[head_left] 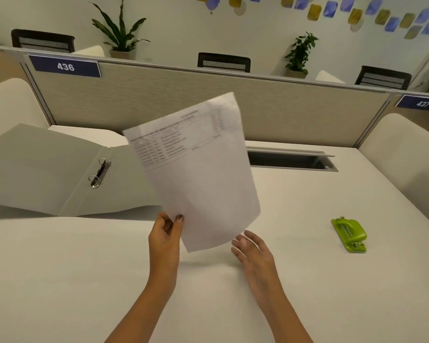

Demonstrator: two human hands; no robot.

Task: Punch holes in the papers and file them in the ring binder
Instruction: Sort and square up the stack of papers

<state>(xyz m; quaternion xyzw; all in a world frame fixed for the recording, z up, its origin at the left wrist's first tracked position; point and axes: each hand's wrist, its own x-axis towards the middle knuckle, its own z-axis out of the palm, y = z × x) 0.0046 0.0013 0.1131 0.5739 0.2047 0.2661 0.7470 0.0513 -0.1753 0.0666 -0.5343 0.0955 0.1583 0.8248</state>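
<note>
My left hand [165, 237] pinches the lower left edge of the white printed papers [201, 179] and holds them up, tilted, above the desk. Just below the papers' lower right corner, my right hand [252, 251] is open with fingers spread, touching nothing that I can make out. A grey ring binder [47, 174] lies open at the left, its two metal rings [100, 173] shut and bare; the papers hide its right cover. A green hole punch [350, 234] sits on the desk at the right, apart from both hands.
The white desk [84, 268] ends at a beige partition [159, 100] with number signs 436 and 437. An open cable slot [290, 160] lies behind the papers at the right. Cream chair backs stand at both sides; plants and dark chairs are beyond the partition.
</note>
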